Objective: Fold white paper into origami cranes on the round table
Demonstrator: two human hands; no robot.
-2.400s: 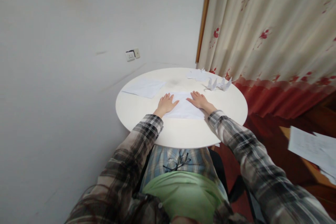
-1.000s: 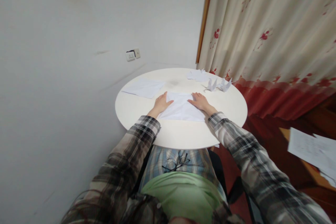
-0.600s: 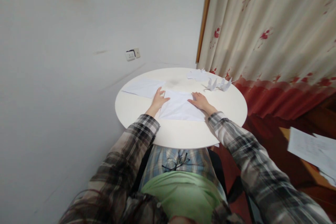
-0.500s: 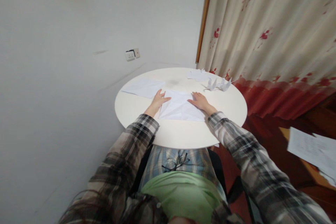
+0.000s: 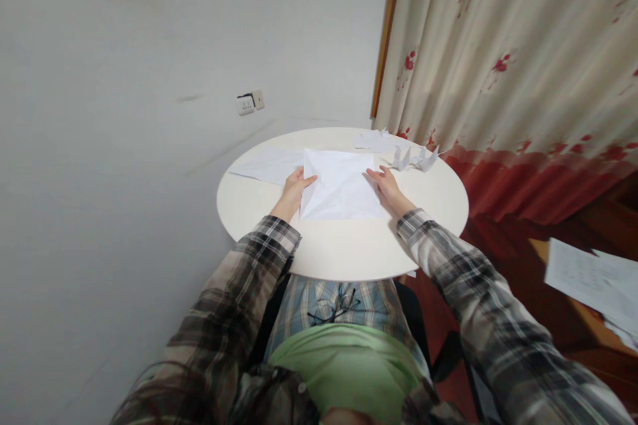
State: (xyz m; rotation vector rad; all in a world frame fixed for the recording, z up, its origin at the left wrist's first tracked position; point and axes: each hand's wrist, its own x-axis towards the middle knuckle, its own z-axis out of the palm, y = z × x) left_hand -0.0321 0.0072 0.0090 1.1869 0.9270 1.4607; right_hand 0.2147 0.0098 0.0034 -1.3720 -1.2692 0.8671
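A white sheet of paper (image 5: 340, 184) is opened out in the middle of the round white table (image 5: 343, 249), its far part lifted off the surface. My left hand (image 5: 295, 187) grips its left edge with the thumb on top. At the right edge, my right hand (image 5: 387, 186) holds the sheet with its fingers closed on it. Both sleeves are plaid.
Another flat white sheet (image 5: 267, 165) lies at the table's far left. Two folded paper cranes (image 5: 415, 159) and a crumpled paper (image 5: 373, 140) sit at the far right. A flowered curtain (image 5: 498, 53) hangs behind, and loose papers (image 5: 593, 282) rest at the right edge.
Both hands lay flat on the folded paper before. They have since slid to its side edges, and the sheet is now unfolded and larger, with its far part raised.
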